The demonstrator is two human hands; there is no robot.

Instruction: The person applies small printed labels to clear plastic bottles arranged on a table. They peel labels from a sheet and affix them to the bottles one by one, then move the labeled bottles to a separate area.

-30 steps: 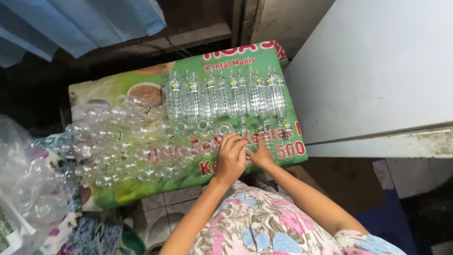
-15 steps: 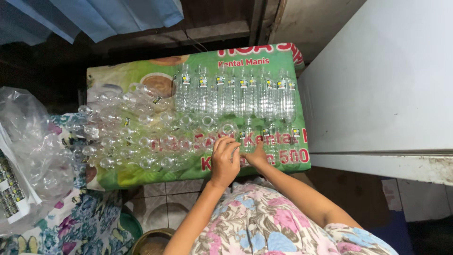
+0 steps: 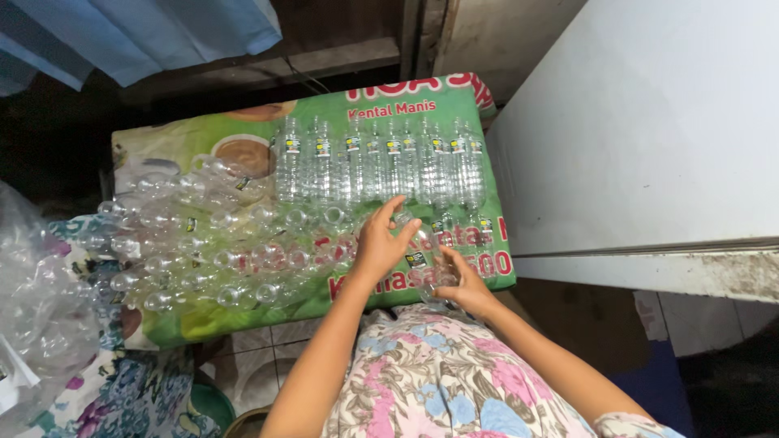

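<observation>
On the green printed plastic sheet [image 3: 243, 320] spread in front of my knees, I hold one small clear plastic bottle [image 3: 423, 253] between both hands. My left hand [image 3: 381, 243] closes loosely around its upper part, fingers curled over the neck end, while my right hand [image 3: 466, 285] cups the lower end from beneath, so the bottle lies slanted and steady between the two, just above the sheet's near edge.

Beyond my hands a neat row of upright-lying clear labelled bottles [image 3: 381, 166] sits side by side, necks pointing towards me, packed so each touches its neighbour. To the left, a loose heap of clear unlabelled bottles [image 3: 187, 243] lies jumbled, touching one another at all angles, within easy reach of my left arm. A crumpled clear plastic bag [image 3: 36, 316] rests at the far left. A white flat panel [image 3: 649, 138] borders the sheet on the right.
</observation>
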